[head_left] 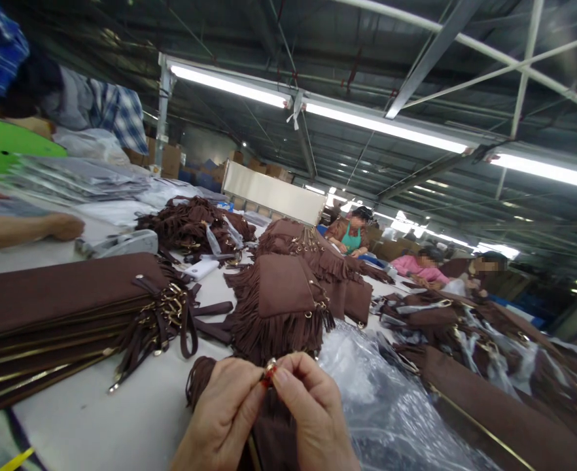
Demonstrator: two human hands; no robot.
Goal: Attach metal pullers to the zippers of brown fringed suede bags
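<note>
At the bottom centre, my left hand (pixel 227 409) and my right hand (pixel 313 409) meet, both closed in a pinch. Between their fingertips is a small metal clasp (pixel 270 367) with something red on it. Under and behind my hands lies a dark brown fringed piece (pixel 200 381), mostly covered by them. Just beyond sits a brown fringed bag (pixel 286 288) with gold rings at its right edge.
Stacked brown pouches (pixel 63 294) with straps and clips lie left. Clear plastic wrap (pixel 367 386) and more brown pouches (pixel 494 399) are right. Another person's hand (pixel 65 226) rests near a grey tape dispenser (pixel 119 244). Several people work farther back.
</note>
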